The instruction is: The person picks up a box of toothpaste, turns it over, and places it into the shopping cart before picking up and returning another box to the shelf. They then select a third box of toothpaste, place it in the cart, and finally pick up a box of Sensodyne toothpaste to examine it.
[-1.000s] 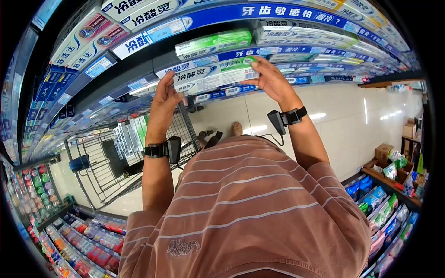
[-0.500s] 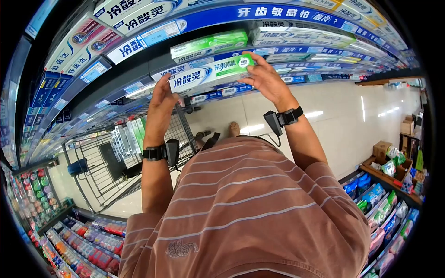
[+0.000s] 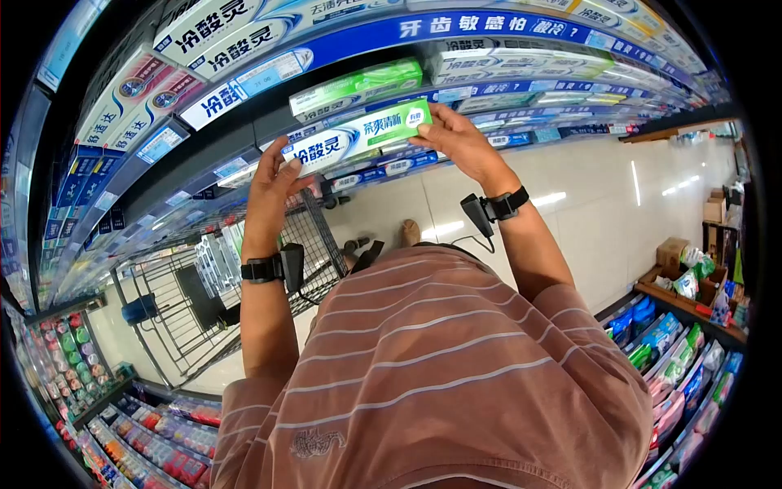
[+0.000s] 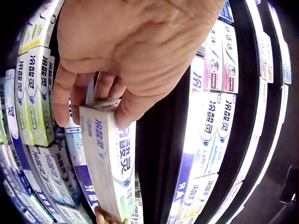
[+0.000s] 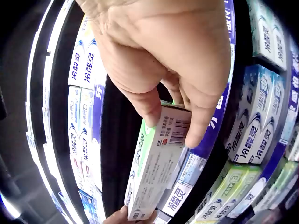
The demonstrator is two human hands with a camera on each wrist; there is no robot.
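Observation:
Both hands hold one long white and green toothpaste box (image 3: 350, 140) in front of the shelf, its printed front turned up toward the head camera. My left hand (image 3: 270, 181) pinches the white end, thumb on the front face. At the green end, my right hand (image 3: 462, 148) grips with its thumb over the corner. The left wrist view shows the left thumb and fingers on either side of the box (image 4: 107, 163). In the right wrist view, the barcode end of the box (image 5: 175, 128) sits between the right thumb and fingers.
Just beyond the held box, similar green and white boxes (image 3: 358, 88) lie on a shelf. Blue shelf strips (image 3: 489, 26) and rows of toothpaste rise above. A wire cart (image 3: 175, 326) with several boxes (image 3: 218, 265) stands at lower left. Tiled floor (image 3: 570, 220) stretches right.
The toothpaste box has rolled about its long axis, so its large-lettered front now faces up instead of the small-print side. Both hands and the box have shifted slightly left in view.

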